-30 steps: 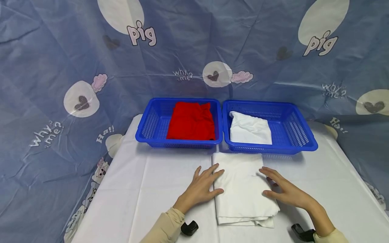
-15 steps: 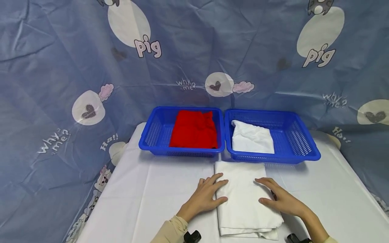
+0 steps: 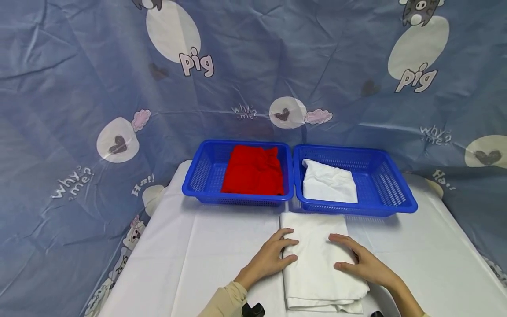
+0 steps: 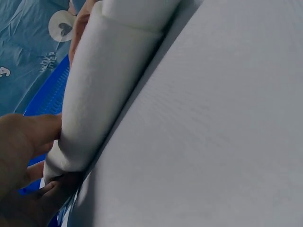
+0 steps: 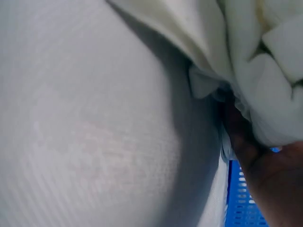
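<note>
A folded white cloth [image 3: 314, 277] lies on the table just in front of the two baskets, its layers showing at the near edge. On its left edge, my left hand [image 3: 269, 257] grips it, thumb and some fingers over the top. The left wrist view shows fingers [image 4: 61, 187] tucked under the fold. My right hand [image 3: 368, 264] holds the right edge, with thumb and forefinger above; its other fingers are mostly hidden below. In the right wrist view, fingers [image 5: 239, 130] reach under the bunched layers.
A blue basket [image 3: 233, 199] with a folded red cloth [image 3: 253, 171] stands at the back. Beside it on the right is another blue basket [image 3: 380, 210] with a folded white cloth [image 3: 328, 182]. A printed blue curtain [image 3: 245, 66] hangs behind the white-covered table [image 3: 222, 246].
The head view has tilted up, so everything sits lower in it. My right hand has moved slightly left, further over the white cloth, its fingers going under the edge. The left stays at its edge.
</note>
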Demonstrator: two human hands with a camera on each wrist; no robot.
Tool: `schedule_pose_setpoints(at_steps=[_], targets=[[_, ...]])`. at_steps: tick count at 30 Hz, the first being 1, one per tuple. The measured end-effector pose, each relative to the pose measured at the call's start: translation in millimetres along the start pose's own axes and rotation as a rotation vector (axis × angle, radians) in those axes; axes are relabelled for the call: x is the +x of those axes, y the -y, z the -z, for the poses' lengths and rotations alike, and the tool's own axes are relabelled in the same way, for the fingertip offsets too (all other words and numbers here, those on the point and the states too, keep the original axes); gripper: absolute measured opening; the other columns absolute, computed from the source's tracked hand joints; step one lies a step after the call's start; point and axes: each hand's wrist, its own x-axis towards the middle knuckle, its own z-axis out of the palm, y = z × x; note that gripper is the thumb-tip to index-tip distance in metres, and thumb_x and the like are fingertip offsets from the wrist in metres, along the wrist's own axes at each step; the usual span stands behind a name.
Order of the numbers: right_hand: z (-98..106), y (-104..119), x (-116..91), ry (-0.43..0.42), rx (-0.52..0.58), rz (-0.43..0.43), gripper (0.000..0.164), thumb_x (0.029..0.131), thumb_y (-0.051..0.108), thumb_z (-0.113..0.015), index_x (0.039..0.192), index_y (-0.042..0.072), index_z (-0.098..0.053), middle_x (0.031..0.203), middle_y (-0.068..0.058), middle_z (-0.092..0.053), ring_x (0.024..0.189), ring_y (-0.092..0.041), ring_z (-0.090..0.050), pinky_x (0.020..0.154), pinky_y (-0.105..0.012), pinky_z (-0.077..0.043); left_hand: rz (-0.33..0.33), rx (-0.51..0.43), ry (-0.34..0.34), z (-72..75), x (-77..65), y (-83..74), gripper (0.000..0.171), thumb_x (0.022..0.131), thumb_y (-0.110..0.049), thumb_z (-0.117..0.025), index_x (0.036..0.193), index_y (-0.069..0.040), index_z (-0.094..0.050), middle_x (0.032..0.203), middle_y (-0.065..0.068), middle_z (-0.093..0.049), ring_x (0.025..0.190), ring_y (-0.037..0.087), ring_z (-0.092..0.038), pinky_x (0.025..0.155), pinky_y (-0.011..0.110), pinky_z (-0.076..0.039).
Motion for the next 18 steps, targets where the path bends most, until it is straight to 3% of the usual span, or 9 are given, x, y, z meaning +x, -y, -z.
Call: schedule_pose_setpoints(at_steps=[4, 9, 12, 15, 18], targets=[[-2.1, -0.8, 1.6, -0.02, 0.006, 0.014, 0.06, 0.079, 0.023, -0.066, 0.132, 0.018, -0.04, 0.138, -0.001, -0.039, 0.13, 0.0, -0.027, 0.095, 0.001, -0.016, 0.017, -0.048, -0.047, -2.0, 3.2, -0.3, 0.024, 0.078, -0.031, -0.066, 0.099, -0.018, -0.068, 0.125, 0.0, -0.05, 0.089, 0.009, -0.054, 0.079, 0.022, -0.043], [-2.9, -1.8, 4.0, -0.058, 0.021, 0.039, 0.061, 0.079, 0.021, -0.066, 0.133, 0.015, -0.038, 0.137, -0.003, -0.041, 0.129, -0.002, -0.029, 0.096, -0.001, -0.019, 0.077, -0.054, -0.073, -5.3, 3.6, -3.2, 0.023, 0.078, -0.033, -0.065, 0.098, -0.022, -0.067, 0.125, -0.001, -0.05, 0.11, 0.016, -0.052, 0.089, 0.033, -0.043], [-1.8, -3.1, 4.1, -0.048, 0.009, 0.034, 0.064, 0.079, 0.021, -0.066, 0.135, 0.016, -0.035, 0.137, -0.002, -0.04, 0.129, 0.002, -0.026, 0.095, 0.0, -0.018, 0.068, -0.056, -0.084, -6.4, 4.0, -3.9, 0.024, 0.077, -0.033, -0.067, 0.098, -0.022, -0.066, 0.125, -0.001, -0.049, 0.113, 0.017, -0.051, 0.09, 0.035, -0.043], [-2.1, -4.6, 2.8, -0.034, -0.053, 0.027, 0.063, 0.08, 0.026, -0.065, 0.134, 0.018, -0.035, 0.135, 0.0, -0.041, 0.127, 0.002, -0.028, 0.094, -0.001, -0.018, 0.036, -0.089, -0.07, -7.4, 4.6, -2.2, 0.022, 0.076, -0.03, -0.068, 0.097, -0.022, -0.067, 0.126, -0.001, -0.049, 0.097, 0.012, -0.055, 0.079, 0.025, -0.045], [-3.4, 1.7, 2.4, -0.075, -0.155, 0.031, 0.058, 0.077, 0.029, -0.067, 0.129, 0.02, -0.043, 0.131, 0.003, -0.044, 0.123, -0.007, -0.037, 0.093, -0.003, -0.022, -0.003, -0.119, -0.07, -8.4, 6.0, -0.1, 0.016, 0.076, -0.025, -0.069, 0.092, -0.021, -0.07, 0.124, 0.0, -0.051, 0.076, 0.004, -0.052, 0.066, 0.012, -0.041]])
